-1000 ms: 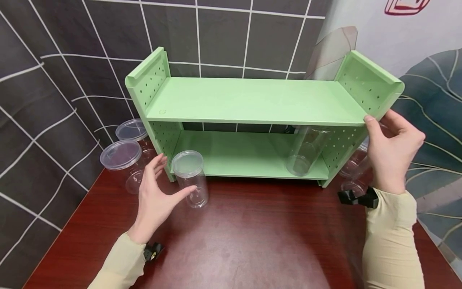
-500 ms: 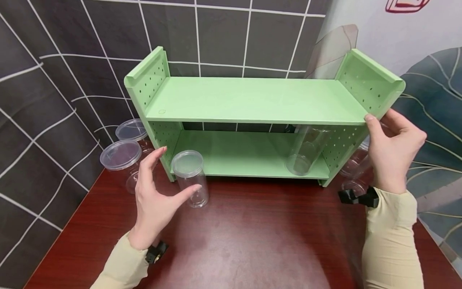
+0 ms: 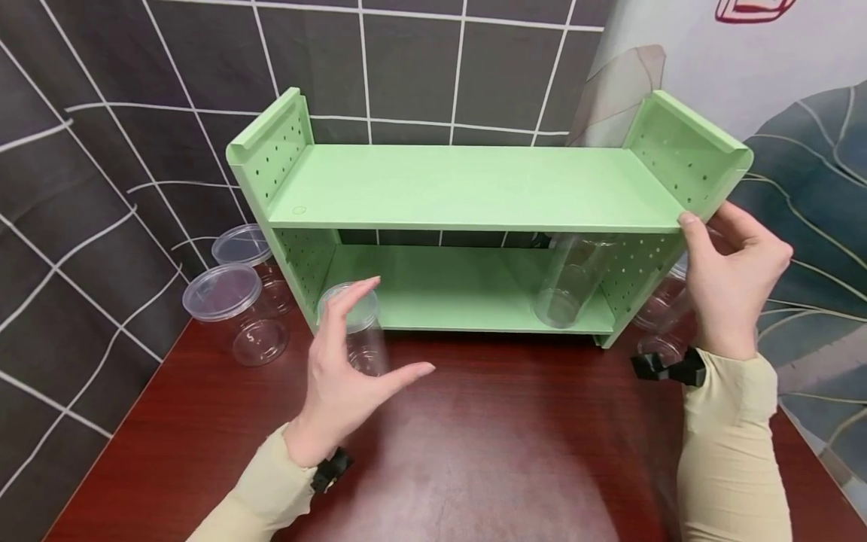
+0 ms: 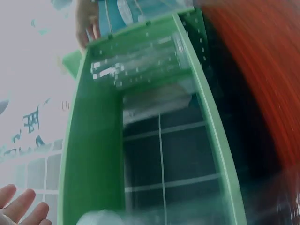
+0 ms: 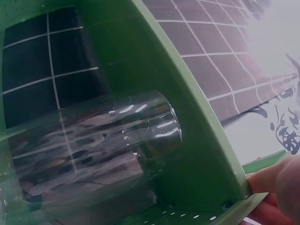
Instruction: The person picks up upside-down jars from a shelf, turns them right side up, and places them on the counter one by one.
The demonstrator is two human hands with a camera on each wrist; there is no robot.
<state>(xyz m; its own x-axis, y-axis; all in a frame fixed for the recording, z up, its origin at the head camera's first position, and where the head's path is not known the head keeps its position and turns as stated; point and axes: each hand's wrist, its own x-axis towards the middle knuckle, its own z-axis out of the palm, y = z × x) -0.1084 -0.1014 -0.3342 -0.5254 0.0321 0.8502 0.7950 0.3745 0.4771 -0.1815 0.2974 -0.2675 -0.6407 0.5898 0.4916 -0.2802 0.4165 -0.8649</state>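
Note:
A light green two-tier shelf (image 3: 474,188) stands on a red-brown tabletop (image 3: 467,444). My right hand (image 3: 738,278) grips its right side panel, with the thumb at the front corner of the upper board and the fingers behind the panel. My left hand (image 3: 345,384), thumb and fingers spread wide, is in front of a clear lidded jar (image 3: 363,318) that stands before the shelf's left end. The hand partly hides this jar. On the lower board, at the right, stands a tall clear jar (image 3: 567,290); the right wrist view shows this clear jar (image 5: 145,126) close up.
Two lidded clear jars, a nearer jar (image 3: 223,293) and a farther jar (image 3: 244,245), stand left of the shelf. More clear containers (image 3: 657,309) are partly hidden beyond its right side. A dark gridded wall covering (image 3: 413,75) rises behind and to the left.
My left hand has moved right, from the jar's left side to in front of it, with its fingers spread. My right hand keeps its place on the shelf.

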